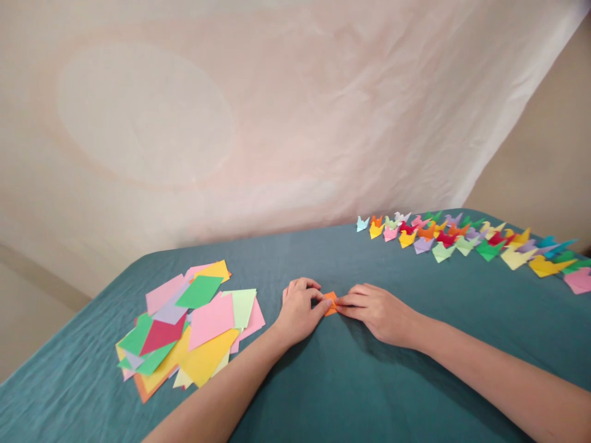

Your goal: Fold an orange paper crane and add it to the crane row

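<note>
A small folded piece of orange paper (330, 299) lies on the table between my two hands. My left hand (301, 307) is closed on its left side, thumb and fingertips at the paper's edge. From the right, my right hand (381, 312) pinches the opposite edge with its fingers pressed together. The fingertips cover parts of the paper, so its exact fold cannot be made out.
A loose pile of coloured paper squares (212, 323) spreads over the table's left side. Rows of small folded paper birds (443, 251) stand along the back right. Teal cloth (314, 394) covers the table, and a pale curtain (295, 123) hangs behind it.
</note>
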`<state>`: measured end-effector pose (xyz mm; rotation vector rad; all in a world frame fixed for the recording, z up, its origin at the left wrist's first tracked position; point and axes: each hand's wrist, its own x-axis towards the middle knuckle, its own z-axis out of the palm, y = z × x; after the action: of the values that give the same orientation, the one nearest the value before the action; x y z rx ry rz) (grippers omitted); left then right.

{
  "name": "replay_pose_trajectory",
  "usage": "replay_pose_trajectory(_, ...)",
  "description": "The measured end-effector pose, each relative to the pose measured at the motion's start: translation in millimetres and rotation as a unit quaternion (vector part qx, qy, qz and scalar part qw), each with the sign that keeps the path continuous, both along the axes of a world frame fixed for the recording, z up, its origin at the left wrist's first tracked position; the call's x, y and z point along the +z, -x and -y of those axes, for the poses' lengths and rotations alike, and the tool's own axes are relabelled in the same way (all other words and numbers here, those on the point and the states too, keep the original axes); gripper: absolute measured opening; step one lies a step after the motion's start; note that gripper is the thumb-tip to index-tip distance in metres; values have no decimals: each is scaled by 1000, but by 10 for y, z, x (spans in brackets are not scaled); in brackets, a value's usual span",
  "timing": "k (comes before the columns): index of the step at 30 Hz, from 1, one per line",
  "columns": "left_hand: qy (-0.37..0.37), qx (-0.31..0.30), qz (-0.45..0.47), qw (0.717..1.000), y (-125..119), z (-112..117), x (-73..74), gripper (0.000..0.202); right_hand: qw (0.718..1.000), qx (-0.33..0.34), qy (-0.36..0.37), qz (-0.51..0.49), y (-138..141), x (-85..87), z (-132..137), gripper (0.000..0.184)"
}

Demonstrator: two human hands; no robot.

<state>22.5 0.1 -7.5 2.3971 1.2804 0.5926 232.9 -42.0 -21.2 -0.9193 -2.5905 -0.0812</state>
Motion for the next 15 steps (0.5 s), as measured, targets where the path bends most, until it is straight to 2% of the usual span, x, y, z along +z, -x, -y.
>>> replay_pose_trajectory(4, -12, 0, -12, 1000, -20, 22, 9, 19, 1000, -3, 0, 3, 6, 14, 5, 32)
replay_pose_trajectory(15, -79, 26, -29, 996, -32, 78, -85, 13, 1000, -9, 12, 8, 12, 1, -5, 31)
